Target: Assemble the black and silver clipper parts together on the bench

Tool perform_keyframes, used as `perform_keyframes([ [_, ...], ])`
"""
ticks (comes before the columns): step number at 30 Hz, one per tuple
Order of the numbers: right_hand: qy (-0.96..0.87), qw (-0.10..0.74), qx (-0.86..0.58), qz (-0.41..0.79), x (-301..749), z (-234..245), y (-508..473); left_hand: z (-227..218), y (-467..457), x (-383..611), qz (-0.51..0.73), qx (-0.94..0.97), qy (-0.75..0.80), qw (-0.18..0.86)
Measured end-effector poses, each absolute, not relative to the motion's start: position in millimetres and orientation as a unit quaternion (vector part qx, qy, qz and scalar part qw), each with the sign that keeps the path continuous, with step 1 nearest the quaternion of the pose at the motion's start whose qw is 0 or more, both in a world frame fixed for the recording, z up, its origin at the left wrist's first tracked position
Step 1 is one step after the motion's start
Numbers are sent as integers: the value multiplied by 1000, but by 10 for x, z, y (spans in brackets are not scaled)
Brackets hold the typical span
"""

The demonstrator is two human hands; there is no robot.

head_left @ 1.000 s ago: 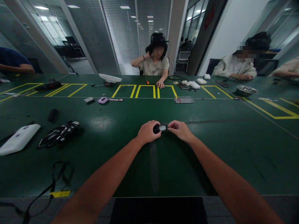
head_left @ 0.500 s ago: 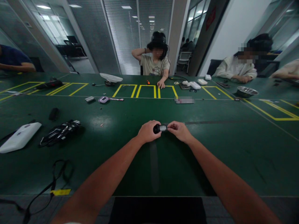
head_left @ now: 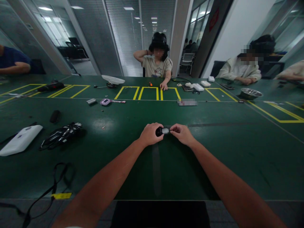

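Observation:
In the middle of the table is a small black-and-grey cylinder point(head_left: 164, 130), lying sideways, with a round black left end and a pale grey right part. My left hand point(head_left: 151, 134) is closed around the black end, thumb below and fingers above. The fingertips of my right hand point(head_left: 181, 132) are pinched together at the cylinder's narrow dark right tip. The fingers partly hide that tip, so its exact kind is unclear.
To the left lie a bundled black cable point(head_left: 62, 134), a white flat case point(head_left: 21, 140), a small black object point(head_left: 54, 116) and a black strap point(head_left: 53, 186) over the edge. A lilac device point(head_left: 105, 102) lies farther back. A co-worker point(head_left: 158, 65) sits opposite; a metal bowl point(head_left: 251, 93) is far right.

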State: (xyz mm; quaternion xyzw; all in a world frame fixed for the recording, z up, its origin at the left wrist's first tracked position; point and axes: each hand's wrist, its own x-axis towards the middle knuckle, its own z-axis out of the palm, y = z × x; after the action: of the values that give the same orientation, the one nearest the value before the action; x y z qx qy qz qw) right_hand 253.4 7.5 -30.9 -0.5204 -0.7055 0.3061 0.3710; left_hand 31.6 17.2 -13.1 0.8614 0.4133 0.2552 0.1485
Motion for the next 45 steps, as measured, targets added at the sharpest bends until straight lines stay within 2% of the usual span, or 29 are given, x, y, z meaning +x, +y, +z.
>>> perform_keyframes([
  [6,-712,370,-517,298,2481,-322,49,-98,164,310,245,879,395,111],
  [14,-731,364,-516,259,2445,-325,32,16,95,374,198,913,357,-13],
  [20,-744,366,-499,250,2431,-360,35,17,51,459,152,924,351,17],
  [39,-742,359,-489,285,2439,-294,32,-42,110,469,172,912,371,45],
  [45,-677,399,-480,389,2554,-326,103,-1,139,345,151,903,401,32],
])
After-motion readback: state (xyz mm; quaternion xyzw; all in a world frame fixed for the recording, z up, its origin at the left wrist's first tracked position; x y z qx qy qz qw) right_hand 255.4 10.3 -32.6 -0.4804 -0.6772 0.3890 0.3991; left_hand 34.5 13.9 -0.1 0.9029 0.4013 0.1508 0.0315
